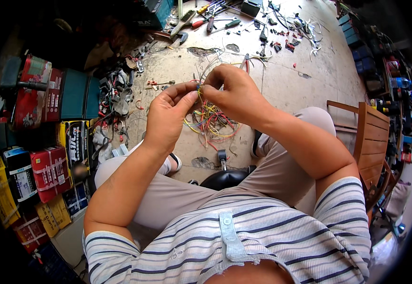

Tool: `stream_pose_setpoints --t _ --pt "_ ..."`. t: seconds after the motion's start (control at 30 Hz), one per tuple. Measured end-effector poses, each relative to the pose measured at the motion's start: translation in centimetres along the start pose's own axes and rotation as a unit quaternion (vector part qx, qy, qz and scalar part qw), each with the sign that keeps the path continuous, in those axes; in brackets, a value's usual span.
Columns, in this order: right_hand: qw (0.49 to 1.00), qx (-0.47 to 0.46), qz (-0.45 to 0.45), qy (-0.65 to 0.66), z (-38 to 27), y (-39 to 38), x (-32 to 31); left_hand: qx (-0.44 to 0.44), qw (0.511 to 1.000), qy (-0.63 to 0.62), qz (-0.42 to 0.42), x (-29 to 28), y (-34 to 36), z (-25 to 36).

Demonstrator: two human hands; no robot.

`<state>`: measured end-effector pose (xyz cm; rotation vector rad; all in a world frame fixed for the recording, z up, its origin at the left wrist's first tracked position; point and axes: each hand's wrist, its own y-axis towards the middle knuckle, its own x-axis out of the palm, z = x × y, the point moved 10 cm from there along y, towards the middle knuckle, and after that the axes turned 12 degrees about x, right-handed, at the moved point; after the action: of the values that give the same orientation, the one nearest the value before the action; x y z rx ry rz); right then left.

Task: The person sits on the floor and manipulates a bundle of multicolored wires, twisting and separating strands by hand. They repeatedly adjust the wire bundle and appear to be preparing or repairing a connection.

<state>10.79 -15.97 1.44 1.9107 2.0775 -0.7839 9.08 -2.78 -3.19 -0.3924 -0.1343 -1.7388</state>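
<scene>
Both hands meet in front of me above the floor, fingertips almost touching. My left hand (165,116) pinches thin electrical wires (199,89) between thumb and fingers; a small blue bit shows there among yellow strands. On the same spot, the thumb and fingers of my right hand (236,90) are closed on the wires. Pale wire ends rise beyond the fingertips. Beneath the hands lies a tangled heap of red, yellow and green wires (215,124). Just past my right hand, pliers (246,60) rest on the floor, partly hidden.
Screwdrivers (210,24), a brush (183,22) and wire scraps (312,35) lie at the far side. Stacked battery boxes (49,168) line the left. A wooden chair (373,142) stands on the right, before crowded shelves. A black stool seat (222,180) shows between my legs.
</scene>
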Motion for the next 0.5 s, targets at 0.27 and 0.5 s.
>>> stream_pose_setpoints --t 0.27,0.5 --pt "0.996 -0.038 -0.015 0.080 0.5 0.2 0.3 0.015 0.999 0.049 0.002 0.0 0.1 1.7" --pt "0.959 0.111 -0.139 0.222 2.5 0.1 2.7 0.009 0.999 0.040 0.019 -0.6 -0.3 1.4"
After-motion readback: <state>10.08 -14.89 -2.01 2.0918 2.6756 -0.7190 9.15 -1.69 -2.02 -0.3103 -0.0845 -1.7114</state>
